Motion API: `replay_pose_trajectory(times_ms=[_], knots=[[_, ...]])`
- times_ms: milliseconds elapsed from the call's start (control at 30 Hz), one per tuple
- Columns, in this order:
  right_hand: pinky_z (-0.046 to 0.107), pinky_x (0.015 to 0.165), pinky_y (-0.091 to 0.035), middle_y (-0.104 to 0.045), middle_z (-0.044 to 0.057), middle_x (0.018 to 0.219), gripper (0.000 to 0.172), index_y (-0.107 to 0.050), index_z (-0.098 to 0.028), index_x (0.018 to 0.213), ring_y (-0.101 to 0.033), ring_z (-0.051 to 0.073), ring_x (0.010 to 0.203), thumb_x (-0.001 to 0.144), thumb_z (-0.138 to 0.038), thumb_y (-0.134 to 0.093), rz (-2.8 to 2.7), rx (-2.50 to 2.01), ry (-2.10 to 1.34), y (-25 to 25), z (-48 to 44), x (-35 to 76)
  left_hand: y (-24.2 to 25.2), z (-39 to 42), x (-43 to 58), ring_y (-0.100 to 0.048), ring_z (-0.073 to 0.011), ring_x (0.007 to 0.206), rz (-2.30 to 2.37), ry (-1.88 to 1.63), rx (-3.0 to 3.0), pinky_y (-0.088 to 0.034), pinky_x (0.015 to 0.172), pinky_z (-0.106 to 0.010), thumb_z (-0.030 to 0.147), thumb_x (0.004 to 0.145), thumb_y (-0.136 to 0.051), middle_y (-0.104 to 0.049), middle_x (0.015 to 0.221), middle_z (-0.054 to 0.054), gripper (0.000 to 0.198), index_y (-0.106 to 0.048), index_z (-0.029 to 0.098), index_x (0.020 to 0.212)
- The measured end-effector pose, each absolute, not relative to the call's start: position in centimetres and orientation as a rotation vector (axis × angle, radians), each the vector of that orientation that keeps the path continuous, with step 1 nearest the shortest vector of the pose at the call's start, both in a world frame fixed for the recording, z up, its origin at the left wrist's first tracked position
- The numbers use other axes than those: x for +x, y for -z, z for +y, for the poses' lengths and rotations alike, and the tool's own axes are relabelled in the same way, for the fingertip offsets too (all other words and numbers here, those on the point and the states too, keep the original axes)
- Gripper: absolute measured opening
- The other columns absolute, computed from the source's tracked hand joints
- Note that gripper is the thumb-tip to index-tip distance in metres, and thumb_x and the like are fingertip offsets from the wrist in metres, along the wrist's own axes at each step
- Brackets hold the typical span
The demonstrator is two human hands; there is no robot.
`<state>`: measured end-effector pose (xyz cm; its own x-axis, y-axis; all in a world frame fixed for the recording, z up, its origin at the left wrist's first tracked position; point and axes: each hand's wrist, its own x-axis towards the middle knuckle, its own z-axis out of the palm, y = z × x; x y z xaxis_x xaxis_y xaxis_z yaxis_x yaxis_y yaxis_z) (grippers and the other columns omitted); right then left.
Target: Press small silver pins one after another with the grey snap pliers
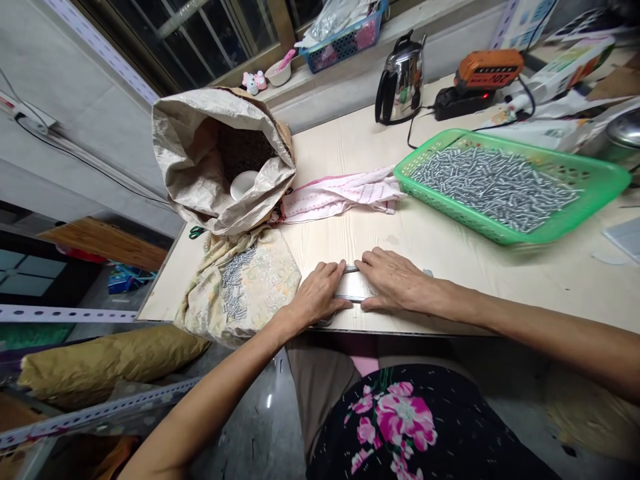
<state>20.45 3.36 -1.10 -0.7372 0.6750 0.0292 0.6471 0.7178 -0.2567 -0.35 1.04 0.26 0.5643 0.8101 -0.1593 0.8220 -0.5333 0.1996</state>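
At the table's front edge, my left hand (323, 292) and my right hand (387, 280) face each other. Between them lies a small flat piece with two grey, metal-looking long edges (349, 298) and a pale middle; my hands cover its ends, so its kind is unclear. Fingers and thumb of each hand close on its opposite ends. To the left of my left hand, a patterned cloth (273, 273) carries a pile of small metal pins (237, 283). A green plastic basket (607, 177), farther right, holds many similar silvery pins (493, 183).
An open paper-like sack (185, 147) with dark contents and a white bowl (243, 185) stands back left. A pink-white towel (340, 193) lies behind my hands. Farther back are a kettle (405, 77) and an orange battery (489, 68) on a charger. Green-handled scissors (197, 232) lie left.
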Motion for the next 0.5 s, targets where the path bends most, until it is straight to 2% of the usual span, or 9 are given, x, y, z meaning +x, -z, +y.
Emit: replay_pose_trajectory(times_ms=[100,267,400,500], knots=[[0.036,0.075,-0.041,-0.057,0.013,0.096,0.035,-0.06,-0.012,0.095,-0.051,0.026,0.088,0.078,-0.041,-0.071,-2.76,-1.067,-0.374,1.0,3.1,20.8,-0.7,1.2,0.4,-0.05,-0.0276,0.107,1.353,0.088,2.527,-0.047,0.092,-0.04,0.035,0.081,-0.071,-0.059,0.115,-0.012,0.056,-0.05,0.013,0.127],[0.033,0.076,-0.041,-0.058,0.01,0.092,0.017,-0.057,-0.015,0.089,-0.05,0.021,0.085,0.092,-0.032,-0.055,-2.653,-0.913,-0.499,2.4,3.0,21.0,-0.4,1.0,0.9,-0.051,-0.0234,0.099,1.394,0.023,2.446,-0.048,0.084,-0.036,0.034,0.087,-0.064,-0.061,0.098,-0.006,0.025,-0.061,0.018,0.107],[0.031,0.073,-0.041,-0.059,0.007,0.084,0.013,-0.058,-0.016,0.084,-0.052,0.019,0.08,0.094,-0.023,-0.051,-2.673,-0.969,-0.508,3.3,3.1,20.3,0.0,0.9,1.1,-0.052,-0.021,0.094,1.463,-0.014,2.425,-0.048,0.08,-0.032,0.031,0.09,-0.06,-0.061,0.09,-0.005,0.015,-0.064,0.018,0.096],[0.031,0.073,-0.04,-0.06,0.009,0.085,0.014,-0.06,-0.014,0.085,-0.052,0.02,0.081,0.093,-0.024,-0.053,-2.705,-0.996,-0.474,2.9,3.4,20.2,0.3,0.4,1.1,-0.054,-0.0213,0.096,1.495,-0.03,2.452,-0.05,0.081,-0.033,0.03,0.091,-0.058,-0.063,0.093,-0.005,0.015,-0.063,0.019,0.1]])
